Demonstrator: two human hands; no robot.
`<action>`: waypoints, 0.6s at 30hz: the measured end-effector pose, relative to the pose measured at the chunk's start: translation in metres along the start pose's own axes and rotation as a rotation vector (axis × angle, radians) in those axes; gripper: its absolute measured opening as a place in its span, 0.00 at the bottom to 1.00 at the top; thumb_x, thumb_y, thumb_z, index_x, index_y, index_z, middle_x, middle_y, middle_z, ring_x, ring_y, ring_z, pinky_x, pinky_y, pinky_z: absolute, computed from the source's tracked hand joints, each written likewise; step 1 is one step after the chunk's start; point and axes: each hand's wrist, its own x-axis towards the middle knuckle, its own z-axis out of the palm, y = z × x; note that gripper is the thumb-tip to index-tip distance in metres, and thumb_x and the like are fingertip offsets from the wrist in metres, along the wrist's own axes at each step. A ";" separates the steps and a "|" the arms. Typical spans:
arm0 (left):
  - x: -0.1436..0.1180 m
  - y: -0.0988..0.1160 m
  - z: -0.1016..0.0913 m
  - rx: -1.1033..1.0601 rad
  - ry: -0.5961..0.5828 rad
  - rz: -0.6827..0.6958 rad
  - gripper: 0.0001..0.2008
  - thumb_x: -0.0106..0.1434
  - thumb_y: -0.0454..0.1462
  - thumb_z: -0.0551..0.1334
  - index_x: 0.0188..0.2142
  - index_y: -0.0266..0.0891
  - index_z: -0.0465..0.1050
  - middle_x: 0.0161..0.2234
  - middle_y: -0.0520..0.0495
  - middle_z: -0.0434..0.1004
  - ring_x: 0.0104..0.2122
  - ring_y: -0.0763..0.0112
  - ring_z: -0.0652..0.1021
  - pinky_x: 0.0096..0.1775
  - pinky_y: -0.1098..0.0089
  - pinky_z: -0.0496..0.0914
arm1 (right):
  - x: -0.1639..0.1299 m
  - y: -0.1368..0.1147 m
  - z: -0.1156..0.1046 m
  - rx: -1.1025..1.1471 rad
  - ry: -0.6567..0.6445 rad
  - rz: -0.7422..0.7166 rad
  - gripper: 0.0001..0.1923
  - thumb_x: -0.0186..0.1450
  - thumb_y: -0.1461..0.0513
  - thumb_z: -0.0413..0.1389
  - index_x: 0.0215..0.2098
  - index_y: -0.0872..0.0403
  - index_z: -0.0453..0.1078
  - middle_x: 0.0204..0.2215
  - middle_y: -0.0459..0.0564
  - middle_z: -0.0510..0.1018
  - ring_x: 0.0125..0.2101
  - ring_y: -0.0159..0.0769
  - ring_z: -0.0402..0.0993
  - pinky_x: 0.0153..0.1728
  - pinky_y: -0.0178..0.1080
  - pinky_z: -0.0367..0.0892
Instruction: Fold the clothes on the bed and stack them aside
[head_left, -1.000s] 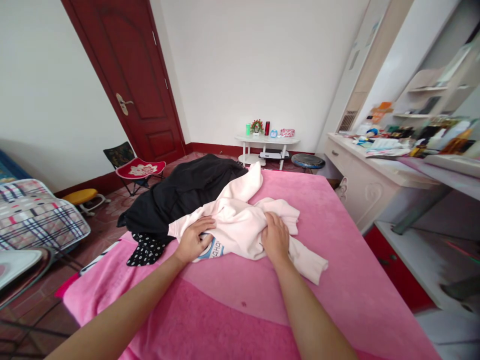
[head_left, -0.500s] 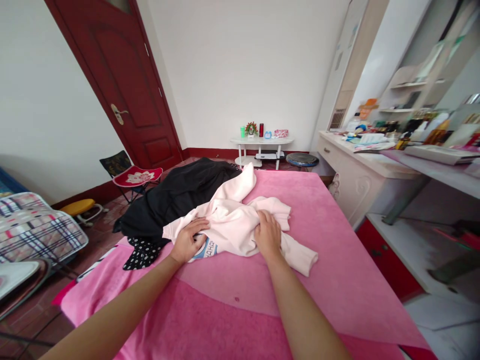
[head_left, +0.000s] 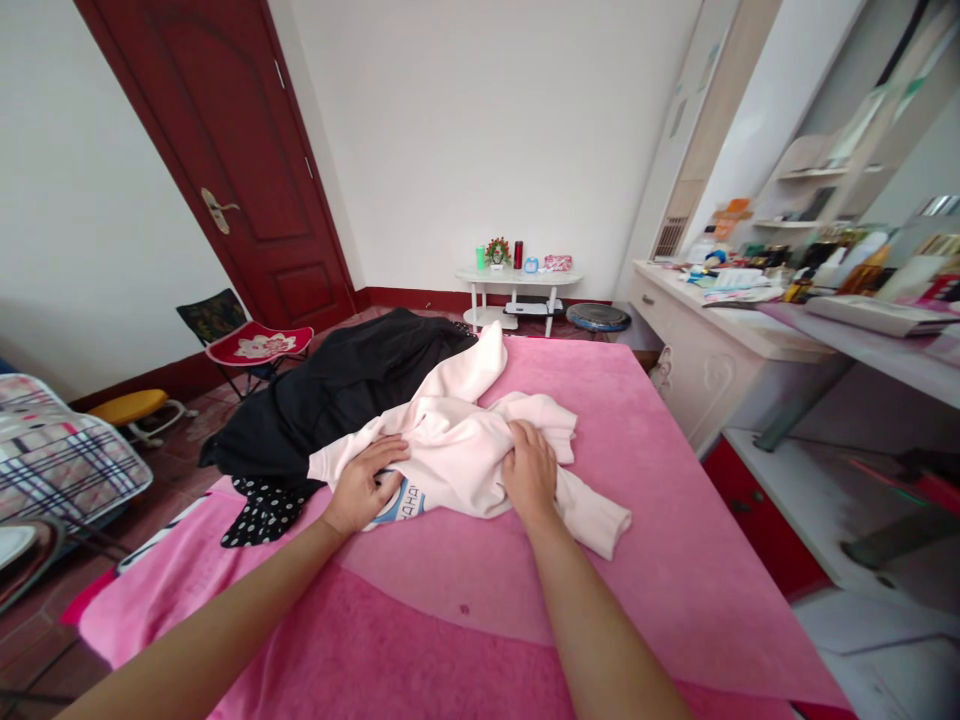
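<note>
A crumpled pale pink sweatshirt (head_left: 457, 440) with a blue printed patch lies on the pink blanket (head_left: 645, 530) that covers the bed. My left hand (head_left: 361, 487) rests on its left part beside the blue print, fingers closed on the cloth. My right hand (head_left: 529, 474) presses on the bunched middle and pinches a fold. A black garment (head_left: 352, 390) lies behind the sweatshirt. A black piece with white dots (head_left: 262, 510) sticks out at the left.
A dark red door (head_left: 225, 160) stands at the back left, with a folding chair (head_left: 244, 345) and yellow stool (head_left: 135, 408) below it. A small white table (head_left: 517, 285) is at the far wall. A cluttered white desk (head_left: 735, 330) runs along the right.
Both hands stay on the pale pink sweatshirt with hardly any motion. The view has shifted a little, so everything sits slightly further left in the picture.
</note>
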 end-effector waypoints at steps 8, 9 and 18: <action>-0.001 -0.005 0.001 -0.010 -0.006 -0.023 0.12 0.59 0.35 0.58 0.42 0.40 0.75 0.48 0.44 0.75 0.52 0.59 0.71 0.57 0.51 0.62 | 0.001 0.000 0.004 0.012 -0.005 0.007 0.24 0.60 0.69 0.48 0.54 0.53 0.64 0.54 0.53 0.69 0.52 0.43 0.62 0.52 0.41 0.54; -0.001 -0.005 0.001 -0.015 -0.001 -0.023 0.12 0.59 0.35 0.58 0.42 0.40 0.75 0.48 0.44 0.75 0.52 0.59 0.71 0.57 0.51 0.62 | 0.001 0.000 0.005 0.012 -0.005 0.007 0.24 0.60 0.69 0.48 0.54 0.53 0.64 0.54 0.53 0.69 0.52 0.43 0.62 0.51 0.41 0.55; -0.002 -0.006 0.000 -0.039 0.009 -0.032 0.12 0.58 0.34 0.58 0.42 0.40 0.75 0.48 0.44 0.75 0.53 0.59 0.71 0.58 0.53 0.61 | 0.003 0.001 0.007 0.003 -0.010 0.000 0.24 0.59 0.69 0.47 0.54 0.54 0.64 0.54 0.52 0.68 0.53 0.43 0.61 0.52 0.41 0.54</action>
